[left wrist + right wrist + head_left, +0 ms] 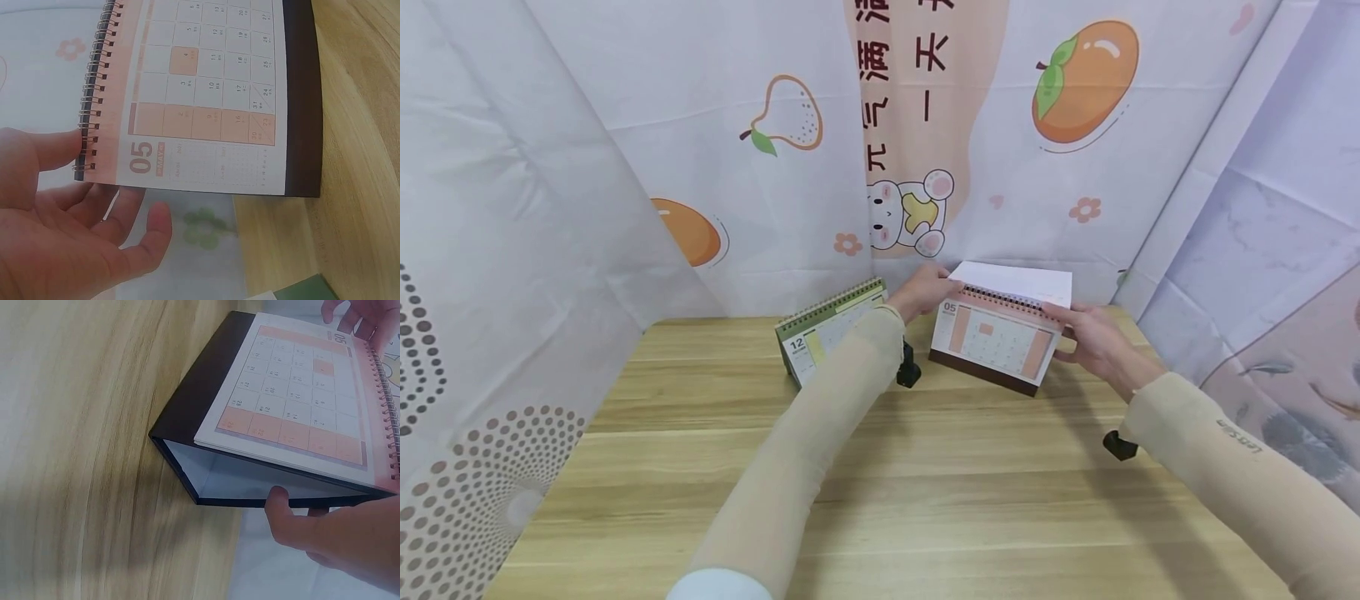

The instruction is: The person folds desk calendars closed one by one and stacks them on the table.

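A pink desk calendar (pixel 992 337) showing page 05 stands tent-like at the back right of the wooden table, on a dark brown base. Its spiral binding runs along the top, and a white sheet (pixel 1018 279) spreads behind the rings. At the upper left corner my left hand (pixel 925 293) pinches the calendar, thumb (pixel 59 150) by the rings and fingers behind. My right hand (pixel 1097 342) grips the upper right end, with fingers (pixel 278 515) at the open side of the stand. To the left stands a green desk calendar (pixel 827 329) with page 12, partly hidden by my left forearm.
A printed cloth (pixel 715 100) hangs behind the wooden table (pixel 970 500), close to both calendars. More cloth (pixel 1262 208) hangs on the right. Small black devices (pixel 908 367) hang beneath the wrists.
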Tool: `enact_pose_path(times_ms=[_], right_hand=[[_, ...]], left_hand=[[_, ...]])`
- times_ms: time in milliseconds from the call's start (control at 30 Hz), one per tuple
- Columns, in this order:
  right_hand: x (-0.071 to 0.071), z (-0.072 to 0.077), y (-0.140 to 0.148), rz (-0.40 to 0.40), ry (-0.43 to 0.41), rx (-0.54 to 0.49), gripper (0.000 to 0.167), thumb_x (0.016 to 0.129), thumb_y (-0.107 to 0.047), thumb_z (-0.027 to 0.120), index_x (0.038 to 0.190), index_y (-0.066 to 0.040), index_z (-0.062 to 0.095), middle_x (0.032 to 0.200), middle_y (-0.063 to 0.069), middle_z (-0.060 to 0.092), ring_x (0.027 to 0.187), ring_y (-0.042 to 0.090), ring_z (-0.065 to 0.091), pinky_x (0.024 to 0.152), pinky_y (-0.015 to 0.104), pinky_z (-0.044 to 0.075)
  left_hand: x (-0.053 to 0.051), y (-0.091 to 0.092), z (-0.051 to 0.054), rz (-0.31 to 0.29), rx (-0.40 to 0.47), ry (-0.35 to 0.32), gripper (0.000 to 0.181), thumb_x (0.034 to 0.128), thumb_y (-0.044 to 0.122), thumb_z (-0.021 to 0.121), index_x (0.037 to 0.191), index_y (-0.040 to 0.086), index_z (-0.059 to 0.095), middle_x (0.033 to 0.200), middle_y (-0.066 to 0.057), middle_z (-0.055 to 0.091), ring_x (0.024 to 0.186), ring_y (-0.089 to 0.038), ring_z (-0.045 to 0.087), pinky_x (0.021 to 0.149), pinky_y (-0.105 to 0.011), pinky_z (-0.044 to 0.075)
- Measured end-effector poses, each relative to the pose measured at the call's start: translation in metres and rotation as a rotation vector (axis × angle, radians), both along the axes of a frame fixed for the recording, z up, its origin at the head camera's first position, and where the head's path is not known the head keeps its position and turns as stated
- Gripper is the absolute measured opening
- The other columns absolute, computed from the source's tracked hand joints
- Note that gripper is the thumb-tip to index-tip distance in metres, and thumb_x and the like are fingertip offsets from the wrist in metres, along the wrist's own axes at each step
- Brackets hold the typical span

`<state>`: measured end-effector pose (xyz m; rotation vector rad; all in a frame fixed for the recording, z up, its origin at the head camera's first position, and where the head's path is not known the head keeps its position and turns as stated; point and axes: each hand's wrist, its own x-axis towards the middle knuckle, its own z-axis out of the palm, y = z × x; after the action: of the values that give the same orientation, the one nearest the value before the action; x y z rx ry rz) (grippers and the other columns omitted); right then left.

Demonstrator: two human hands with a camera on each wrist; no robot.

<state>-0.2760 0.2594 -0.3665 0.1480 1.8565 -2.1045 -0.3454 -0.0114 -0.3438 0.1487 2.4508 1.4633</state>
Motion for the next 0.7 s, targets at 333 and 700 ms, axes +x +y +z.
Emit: enact_pose_path(times_ms=[333,700], right_hand=[[0.0003,-0.0031,0.0003,-0.021,0.013,-0.012,0.014,0.100,-0.032,0.067,0.113,-0.030,0.068,0.100,-0.014,0.072,0.112,0.013,0.047,0.113,0.064,0.018],[-0.0005,-0.0037,0.0013,-0.037,0.048,-0.001,0.020,0.098,-0.033,0.069,0.118,-0.031,0.070,0.100,-0.015,0.073,0.112,0.010,0.051,0.103,0.053,0.028]], left_hand=[[-0.0021,-0.0015,-0.0051,0.023,0.075,-0.020,0.019,0.1030,0.022,0.061,0.110,0.007,0.070,0.093,-0.001,0.066,0.055,-0.009,0.034,0.059,-0.024,0.035],[0.0004,0.0027,-0.0024,0.056,0.050,-0.011,0.017,0.1045,0.024,0.059,0.108,0.008,0.060,0.097,-0.004,0.060,0.057,-0.011,0.034,0.055,-0.024,0.033]])
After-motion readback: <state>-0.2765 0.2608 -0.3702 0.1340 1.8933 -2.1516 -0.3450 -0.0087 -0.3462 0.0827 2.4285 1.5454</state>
